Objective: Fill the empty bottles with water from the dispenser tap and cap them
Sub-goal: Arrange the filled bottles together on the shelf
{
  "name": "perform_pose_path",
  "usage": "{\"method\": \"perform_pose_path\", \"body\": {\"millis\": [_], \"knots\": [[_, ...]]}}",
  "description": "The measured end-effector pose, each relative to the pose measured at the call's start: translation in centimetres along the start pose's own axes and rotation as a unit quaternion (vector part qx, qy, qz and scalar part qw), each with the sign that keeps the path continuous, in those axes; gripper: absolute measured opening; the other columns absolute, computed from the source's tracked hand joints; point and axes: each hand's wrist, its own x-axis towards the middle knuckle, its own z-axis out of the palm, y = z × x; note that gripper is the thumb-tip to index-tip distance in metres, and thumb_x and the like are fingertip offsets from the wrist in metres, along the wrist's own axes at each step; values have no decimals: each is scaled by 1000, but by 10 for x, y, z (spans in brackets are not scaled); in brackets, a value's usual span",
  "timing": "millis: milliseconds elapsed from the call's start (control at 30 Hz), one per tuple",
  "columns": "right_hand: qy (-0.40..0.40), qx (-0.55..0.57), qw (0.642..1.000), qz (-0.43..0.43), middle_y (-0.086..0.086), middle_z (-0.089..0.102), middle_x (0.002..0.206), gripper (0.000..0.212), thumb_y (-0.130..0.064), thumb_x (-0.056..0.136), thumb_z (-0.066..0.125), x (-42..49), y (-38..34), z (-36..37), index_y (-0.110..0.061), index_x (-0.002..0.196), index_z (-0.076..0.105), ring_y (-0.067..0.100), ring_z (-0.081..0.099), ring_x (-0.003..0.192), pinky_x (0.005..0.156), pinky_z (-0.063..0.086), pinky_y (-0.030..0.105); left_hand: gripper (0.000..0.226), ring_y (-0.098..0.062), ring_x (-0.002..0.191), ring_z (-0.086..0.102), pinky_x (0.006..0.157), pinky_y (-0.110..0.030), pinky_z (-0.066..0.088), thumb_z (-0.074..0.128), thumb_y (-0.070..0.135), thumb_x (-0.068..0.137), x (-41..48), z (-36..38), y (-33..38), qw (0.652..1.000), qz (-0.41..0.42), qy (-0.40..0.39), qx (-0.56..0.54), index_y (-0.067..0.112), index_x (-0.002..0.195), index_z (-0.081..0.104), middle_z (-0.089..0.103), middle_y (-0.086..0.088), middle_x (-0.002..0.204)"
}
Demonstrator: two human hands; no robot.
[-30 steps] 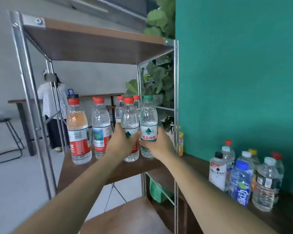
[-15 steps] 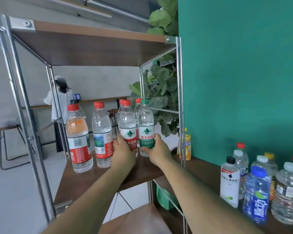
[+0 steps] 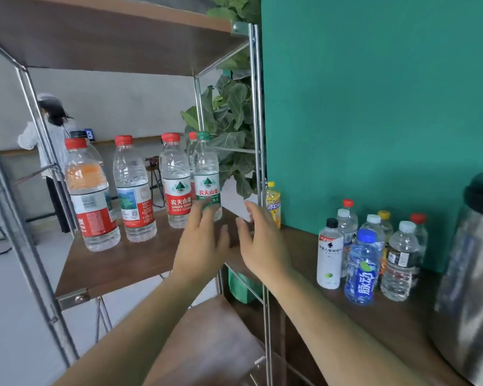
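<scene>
On the middle shelf (image 3: 117, 263) of the rack, the green-capped bottle (image 3: 207, 174) stands upright at the right end of the row. It is close against the red-label bottle (image 3: 176, 185), and another red-capped bottle is half hidden just behind them. All of them have their caps on and look filled, so I judge this pair is finished.

What could go wrong is mostly tipping. These bottles stand very tight together, so if one finger catches the green label, the bottle can lean on its neighbours and several may fall. Your right hand (image 3: 262, 246) is near the metal post (image 3: 258, 162); a fast turn could strike it. The small bottles (image 3: 374, 254) on the counter (image 3: 388, 324) are also crowded, and the light ones fall easily when you reach between them towards the dispenser (image 3: 474, 274).

Your left hand (image 3: 201, 246) is in front of the green-capped bottle, and its fingers (image 3: 204, 213) are straight and a little spread. The tips cover the lower edge of the label, but I cannot tell if they touch it; they are not wrapped around it. Your right hand's fingers (image 3: 248, 211) are loose and apart, to the right of the bottle and clearly away from it. Both hands hold nothing.
</scene>
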Motion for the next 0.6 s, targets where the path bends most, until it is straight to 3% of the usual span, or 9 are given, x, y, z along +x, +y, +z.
{"method": "perform_pose_path", "body": {"millis": [100,200,267,367,467,600], "knots": [[51,-20,998,5,-1,58,144,44,-32,109,50,-26,20,-33,-16,150,50,15,55,131,108,48,34,40,-17,129,53,107,-24,43,63,12,98,-13,36,34,993,74,-25,-87,5,137,55,45,-3,147],[118,-54,992,10,0,62,136,39,-29,108,53,-46,46,-65,-14,144,55,15,58,124,104,45,25,43,-14,139,43,114,-25,37,61,14,99,-19,78,64,984,83,-80,-135,7,141,52,43,-3,149],[155,-97,982,36,3,62,135,39,-27,107,55,-55,74,-84,-12,142,56,20,55,127,106,43,29,47,-15,140,41,114,-24,35,62,18,99,-21,109,79,979,73,-119,-149,8,143,49,42,-3,150],[188,-143,966,107,7,57,137,43,-28,103,59,-66,123,-103,-11,142,53,26,50,132,112,40,37,58,-17,140,41,111,-18,28,64,25,99,-22,154,94,969,3,-175,-177,8,149,40,38,-4,151],[187,-156,952,184,11,51,138,53,-28,98,66,-76,170,-105,-8,143,48,31,44,134,113,42,47,76,-21,146,35,115,-31,32,66,33,98,-20,198,99,946,-95,-240,-195,10,158,25,27,-6,159],[173,-147,933,280,10,45,147,76,-35,92,76,-78,222,-95,-8,152,38,28,40,141,117,40,46,94,-29,148,34,116,-45,38,71,34,94,-9,251,97,910,-178,-305,-215,14,162,10,16,-8,165]]}}
